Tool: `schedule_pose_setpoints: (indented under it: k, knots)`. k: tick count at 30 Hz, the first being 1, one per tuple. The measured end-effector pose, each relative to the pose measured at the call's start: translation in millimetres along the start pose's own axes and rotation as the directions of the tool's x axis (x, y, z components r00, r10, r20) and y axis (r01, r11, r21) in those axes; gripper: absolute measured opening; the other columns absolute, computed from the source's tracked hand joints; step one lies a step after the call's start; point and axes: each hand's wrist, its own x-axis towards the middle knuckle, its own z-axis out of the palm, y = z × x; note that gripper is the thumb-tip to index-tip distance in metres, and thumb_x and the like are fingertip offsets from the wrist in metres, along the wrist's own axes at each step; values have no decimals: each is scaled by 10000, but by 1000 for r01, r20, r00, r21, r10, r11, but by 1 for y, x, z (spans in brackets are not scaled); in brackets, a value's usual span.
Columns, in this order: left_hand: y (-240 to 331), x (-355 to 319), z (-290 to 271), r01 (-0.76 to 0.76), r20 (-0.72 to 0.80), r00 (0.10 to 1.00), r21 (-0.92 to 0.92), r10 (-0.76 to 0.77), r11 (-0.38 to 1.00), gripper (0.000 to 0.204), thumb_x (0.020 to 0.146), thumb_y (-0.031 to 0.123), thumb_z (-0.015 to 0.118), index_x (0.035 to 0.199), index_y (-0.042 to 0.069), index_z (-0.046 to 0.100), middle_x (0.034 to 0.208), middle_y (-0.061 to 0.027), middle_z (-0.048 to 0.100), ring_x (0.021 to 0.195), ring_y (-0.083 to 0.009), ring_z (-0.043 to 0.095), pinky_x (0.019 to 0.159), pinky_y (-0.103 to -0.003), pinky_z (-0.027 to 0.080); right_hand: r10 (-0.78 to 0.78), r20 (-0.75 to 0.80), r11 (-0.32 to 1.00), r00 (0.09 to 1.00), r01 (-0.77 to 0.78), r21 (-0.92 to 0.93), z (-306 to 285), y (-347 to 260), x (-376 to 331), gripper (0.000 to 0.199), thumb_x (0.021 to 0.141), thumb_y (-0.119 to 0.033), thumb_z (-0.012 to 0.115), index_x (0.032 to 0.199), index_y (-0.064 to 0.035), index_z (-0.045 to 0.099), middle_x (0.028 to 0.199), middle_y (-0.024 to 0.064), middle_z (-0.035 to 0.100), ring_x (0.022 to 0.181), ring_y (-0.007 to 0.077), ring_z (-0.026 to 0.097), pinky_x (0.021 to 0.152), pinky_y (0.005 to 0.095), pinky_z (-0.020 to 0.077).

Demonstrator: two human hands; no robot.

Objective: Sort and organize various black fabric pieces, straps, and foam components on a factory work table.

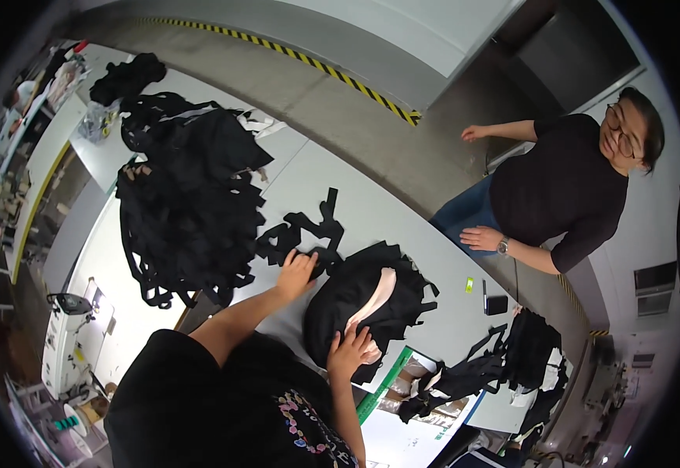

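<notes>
A rounded bundle of black cloth pieces [332,300] with notched edges lies on the white table in front of me, a pale cloth strip [377,296] running across it. My right hand [348,352] rests on the bundle's near side at the strip's lower end, its fingers spread. To the left, my left hand [298,273] reaches over the table with fingers apart, touching the end of some loose black fabric straps [327,226]. The undersides of both hands are hidden.
A large heap of black cut pieces [192,210] covers the table's left. More black pieces [531,347], a phone [495,303] and a small yellow-green item [469,285] lie right. A person [558,195] stands across the table. A sewing machine [67,351] is at lower left.
</notes>
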Motion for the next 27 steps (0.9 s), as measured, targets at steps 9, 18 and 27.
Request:
schedule_pose_setpoints:
  k: [9,18,27]
  knots:
    - [49,-28,-17,224,214,969,-530,-126,818,211,833,162,564,1002,47,513,780,-187,636,750,-376,626,652,-467,489,-30,28,998,999,31,-51,-4,1,2,557,915,-389,481,1386,-105,393,1452,214,303,1339,404,269,1011,642,239]
    - [15,-4,-81,304,276,945,-938,-176,165,129,959,139,476,1016,25,454,732,-74,609,650,-138,598,675,-281,489,-70,26,997,997,71,-35,-5,4,5,566,900,-388,506,1388,-121,403,1439,208,336,1307,405,329,1020,643,228]
    - [-4,66,-324,280,275,960,-942,-52,184,217,979,215,491,1034,19,566,555,82,363,455,-12,312,538,-176,389,-66,29,998,997,66,-5,-17,15,6,579,885,-407,528,1384,-142,402,1417,197,368,1295,387,355,977,591,330]
